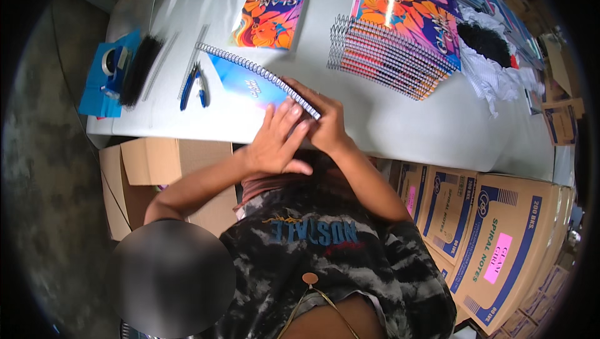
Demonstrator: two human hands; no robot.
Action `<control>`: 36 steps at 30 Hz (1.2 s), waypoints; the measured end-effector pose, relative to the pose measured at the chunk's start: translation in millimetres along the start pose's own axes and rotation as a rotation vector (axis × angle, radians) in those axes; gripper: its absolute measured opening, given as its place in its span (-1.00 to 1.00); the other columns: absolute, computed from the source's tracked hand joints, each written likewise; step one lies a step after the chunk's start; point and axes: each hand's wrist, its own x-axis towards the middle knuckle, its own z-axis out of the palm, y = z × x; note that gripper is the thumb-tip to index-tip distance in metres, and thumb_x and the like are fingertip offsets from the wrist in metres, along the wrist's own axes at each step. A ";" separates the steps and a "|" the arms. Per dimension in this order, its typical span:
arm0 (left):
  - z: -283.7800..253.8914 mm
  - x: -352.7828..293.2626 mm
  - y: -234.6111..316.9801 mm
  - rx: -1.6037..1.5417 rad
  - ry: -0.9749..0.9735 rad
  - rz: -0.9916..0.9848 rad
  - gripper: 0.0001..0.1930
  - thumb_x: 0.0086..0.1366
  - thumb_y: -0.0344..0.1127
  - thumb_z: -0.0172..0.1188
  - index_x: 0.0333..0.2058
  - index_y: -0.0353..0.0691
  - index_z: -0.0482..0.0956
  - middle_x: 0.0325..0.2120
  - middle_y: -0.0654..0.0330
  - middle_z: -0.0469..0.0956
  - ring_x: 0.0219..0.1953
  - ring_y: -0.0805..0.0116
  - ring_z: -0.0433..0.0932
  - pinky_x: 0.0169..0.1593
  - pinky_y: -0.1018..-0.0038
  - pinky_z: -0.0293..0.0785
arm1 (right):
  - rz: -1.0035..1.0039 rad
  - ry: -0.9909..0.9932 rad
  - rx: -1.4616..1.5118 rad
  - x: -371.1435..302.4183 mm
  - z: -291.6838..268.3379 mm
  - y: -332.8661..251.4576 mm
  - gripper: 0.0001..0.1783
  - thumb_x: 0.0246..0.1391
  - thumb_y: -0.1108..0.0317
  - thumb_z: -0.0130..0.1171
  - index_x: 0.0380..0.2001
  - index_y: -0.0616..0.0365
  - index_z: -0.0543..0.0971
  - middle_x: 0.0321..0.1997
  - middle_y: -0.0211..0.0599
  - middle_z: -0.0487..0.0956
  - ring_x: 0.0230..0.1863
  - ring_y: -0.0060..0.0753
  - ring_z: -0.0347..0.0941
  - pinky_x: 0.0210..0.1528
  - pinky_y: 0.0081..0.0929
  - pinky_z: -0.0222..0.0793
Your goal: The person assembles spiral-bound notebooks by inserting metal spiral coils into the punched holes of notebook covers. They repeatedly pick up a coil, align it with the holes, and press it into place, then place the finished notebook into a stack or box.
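A spiral-bound notebook with a blue, glossy cover (pixel 236 78) lies at a slant near the front edge of the white surface (pixel 400 125), its dark wire coil (pixel 253 66) running along the far edge toward the person. The left hand (pixel 279 134) rests on its near end with fingers extended and slightly spread, not closed around anything; its fingertips cover part of the cover and reach the coil. The right hand (pixel 325 121) is at the same end, its bent fingers on the coil's far side. Its thumb is hard to make out behind the left hand, so how firmly it grips cannot be told. Glare washes out part of the blue cover.

Left of the notebook lie blue-handled metal pliers (pixel 195 89), thin silver wire spirals (pixel 159 70) and a black, bristly bundle (pixel 141 71), too blurred to identify. Beside that is a blue tape dispenser (pixel 114 71) on a blue sheet (pixel 94 92).

Beyond the notebook sits an orange-and-purple illustrated booklet (pixel 270 20); whether its edge is bound is unclear. To the right, a stack of spiral notebooks with similar covers (pixel 394 58) hides its lower covers behind rows of coils. Further right, a black tangled mass (pixel 484 43) lies on crumpled white cloth (pixel 494 83). Brown cardboard cartons (pixel 462 258) below are partly cut off by the dark rim.
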 end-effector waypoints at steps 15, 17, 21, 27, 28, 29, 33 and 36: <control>-126.1 60.3 -40.1 -1.062 0.392 -1.217 -0.82 0.15 -0.41 0.19 -0.28 -0.36 0.55 -0.39 0.24 0.56 -0.35 0.60 0.46 -0.19 0.63 0.38 | 0.414 -0.203 0.252 76.8 -5.1 -51.8 -0.82 -0.11 0.49 0.24 -0.41 0.36 0.51 -0.48 -0.28 0.57 -0.44 -0.60 0.46 -0.35 -0.64 0.39; -120.6 61.1 -47.5 -1.156 0.307 -1.101 -0.86 0.14 -0.48 0.16 -0.30 -0.35 0.54 -0.42 0.27 0.54 -0.36 0.62 0.46 -0.21 0.63 0.40 | 0.434 -0.084 0.259 68.6 -1.4 -46.9 -0.83 -0.23 0.56 0.30 -0.50 0.34 0.51 -0.51 -0.24 0.57 -0.46 -0.52 0.51 -0.34 -0.59 0.42; -115.0 69.0 -65.7 -1.216 0.195 -0.896 -0.86 0.05 -0.60 0.13 -0.37 -0.31 0.50 -0.47 0.31 0.50 -0.40 0.65 0.44 -0.30 0.66 0.38 | 0.403 0.020 0.200 61.7 3.2 -51.8 -0.80 -0.29 0.63 0.30 -0.53 0.31 0.48 -0.50 -0.25 0.55 -0.45 -0.52 0.50 -0.35 -0.58 0.41; -131.6 116.7 -53.4 -0.799 -0.088 -0.705 -0.72 0.12 -0.28 0.22 -0.23 -0.31 0.51 -0.28 0.23 0.50 -0.22 0.43 0.44 -0.07 0.50 0.32 | 0.205 0.229 0.078 66.7 -50.5 -75.2 -0.74 -0.30 0.59 0.35 -0.46 0.23 0.51 -0.49 -0.39 0.51 -0.48 -0.67 0.41 -0.38 -0.68 0.36; -132.9 122.0 -51.0 -0.632 -0.082 -0.650 -0.73 0.19 -0.30 0.15 -0.19 -0.35 0.49 -0.34 0.23 0.51 -0.30 0.50 0.45 -0.15 0.56 0.36 | 0.094 0.336 0.115 71.9 -66.9 -82.7 -0.71 -0.29 0.56 0.36 -0.40 0.24 0.53 -0.41 -0.42 0.54 -0.41 -0.64 0.42 -0.30 -0.65 0.36; -135.4 137.8 -50.7 -0.607 0.040 -0.692 -0.74 0.20 -0.30 0.14 -0.19 -0.35 0.49 -0.37 0.23 0.52 -0.34 0.54 0.45 -0.23 0.61 0.38 | -0.113 0.418 -0.155 76.9 -94.6 -88.0 -0.67 -0.16 0.66 0.23 -0.24 0.33 0.47 -0.23 -0.25 0.53 -0.29 -0.58 0.44 -0.24 -0.69 0.38; -88.5 228.8 -62.8 -0.745 0.868 -0.640 -0.68 0.22 -0.34 0.12 -0.12 -0.38 0.31 -0.55 0.24 0.46 -0.52 0.57 0.39 -0.45 0.61 0.34 | -0.131 0.888 -0.400 81.8 -178.5 -76.2 -0.26 0.21 -0.13 -0.31 0.16 0.37 0.14 0.19 -0.02 0.27 0.26 -0.27 0.09 0.30 -0.33 -0.21; -8.3 261.4 -72.6 -0.418 0.720 -0.789 -0.59 0.18 -0.26 0.10 -0.13 -0.42 0.23 -0.60 -0.04 0.43 -0.55 0.12 0.46 -0.37 0.31 0.39 | 0.059 0.927 -0.198 55.9 -223.1 3.1 -0.17 0.18 -0.22 -0.40 0.20 0.35 0.08 0.23 -0.05 0.21 0.26 -0.30 0.09 0.31 -0.38 -0.20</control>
